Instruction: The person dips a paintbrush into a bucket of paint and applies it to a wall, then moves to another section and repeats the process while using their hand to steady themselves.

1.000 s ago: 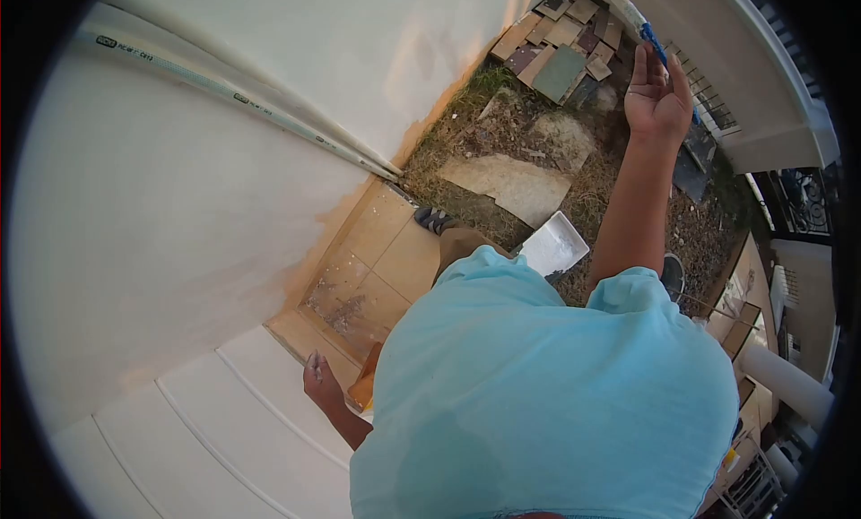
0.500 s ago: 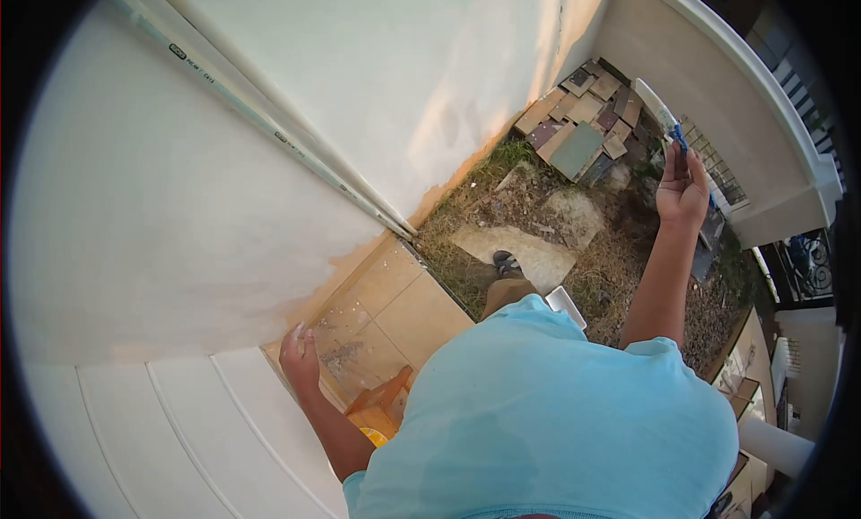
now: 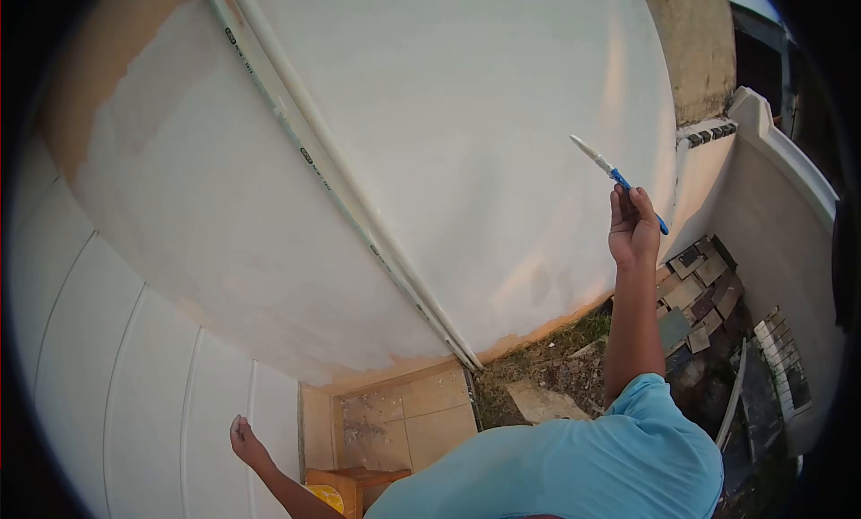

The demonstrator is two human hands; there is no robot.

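Observation:
My right hand [image 3: 633,228] is raised on the right side, its fingers closed round the blue handle of a paintbrush [image 3: 599,159]. The brush's pale, pointed bristle end tilts up and left in front of the white-painted wall [image 3: 502,151], and the end of its handle shows below my fingers. At lower left my left hand [image 3: 247,440] hangs by the white panelled surface [image 3: 152,376], loosely curled with the fingers together and nothing visible in it. Bare orange-tan patches show along the wall's lower edge and upper left.
Two long pipes [image 3: 359,196] run diagonally along the wall to the ground. Beneath my left arm stand an orange-brown wooden stool [image 3: 359,479] and a yellow object [image 3: 325,497]. Floor tiles [image 3: 439,402] meet rough ground. Loose tiles [image 3: 686,290] lie stacked beyond my right arm.
My view has tipped upward, showing more wall. My right hand has brought the paintbrush round so its bristles point toward the wall. The left hand's fingers, apart before, are now curled together.

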